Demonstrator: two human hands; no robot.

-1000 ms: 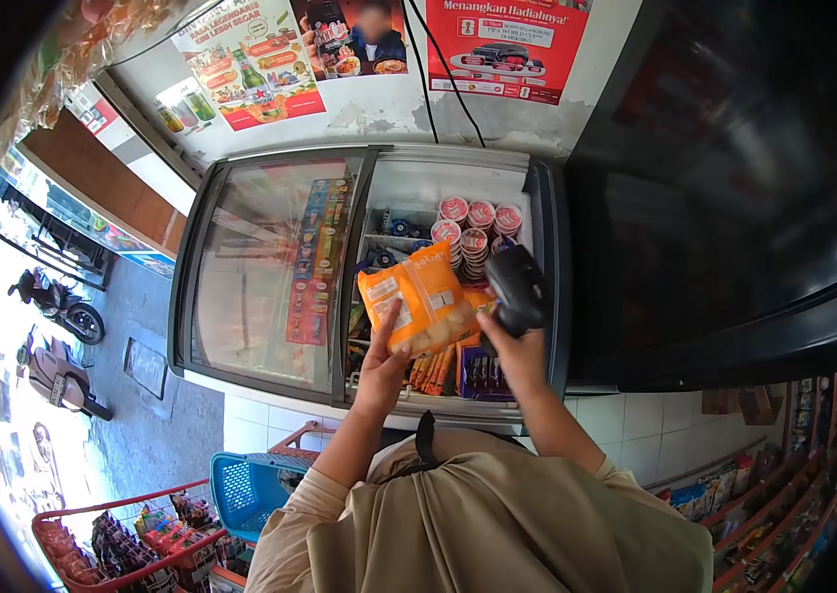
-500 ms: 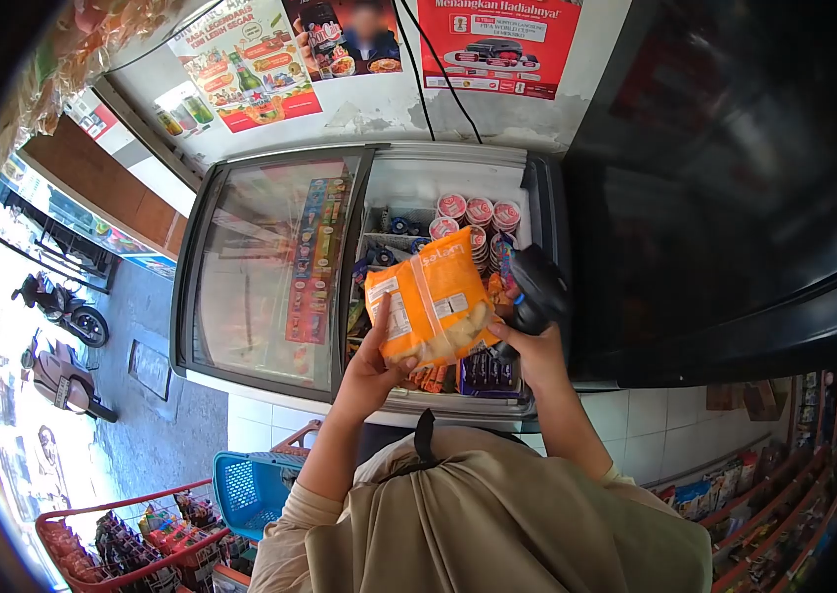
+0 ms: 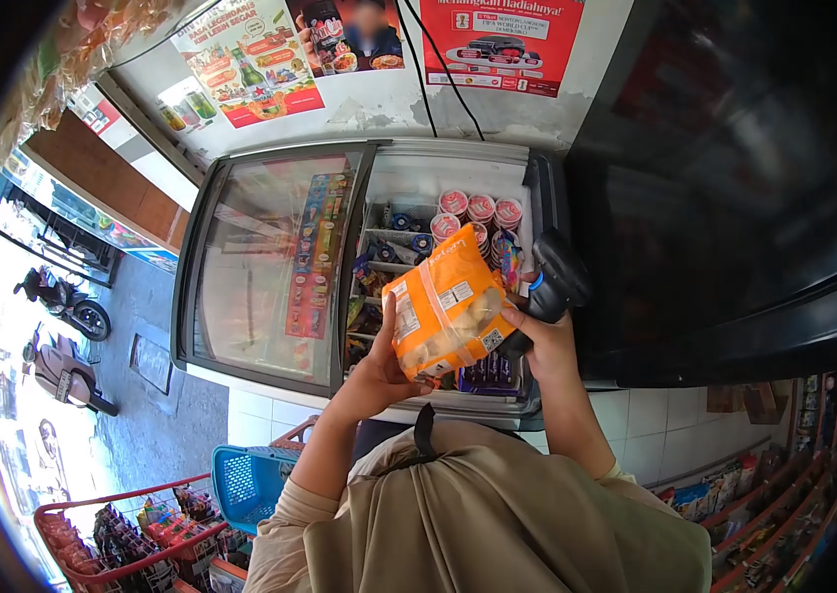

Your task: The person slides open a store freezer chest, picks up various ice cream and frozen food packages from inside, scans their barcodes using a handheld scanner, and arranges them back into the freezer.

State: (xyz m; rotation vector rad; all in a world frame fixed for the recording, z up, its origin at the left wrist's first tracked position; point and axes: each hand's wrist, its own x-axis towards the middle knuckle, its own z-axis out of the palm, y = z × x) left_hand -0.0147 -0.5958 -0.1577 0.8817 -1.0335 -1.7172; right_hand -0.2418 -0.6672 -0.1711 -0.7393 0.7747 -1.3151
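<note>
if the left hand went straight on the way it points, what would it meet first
The orange bag that the left hand holds; past that, perhaps the stacked cups, though depth is unclear.

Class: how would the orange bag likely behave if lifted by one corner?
The orange bag would probably sag, since its wrapper looks thin and creased. The pale lumps showing through its clear part may shift. Its shine suggests it could be slippery.

the person wears loose folded olive-khaki cloth [image 3: 507, 514], paler beige sleeves [image 3: 285, 524], a black strap [image 3: 424, 432].
</note>
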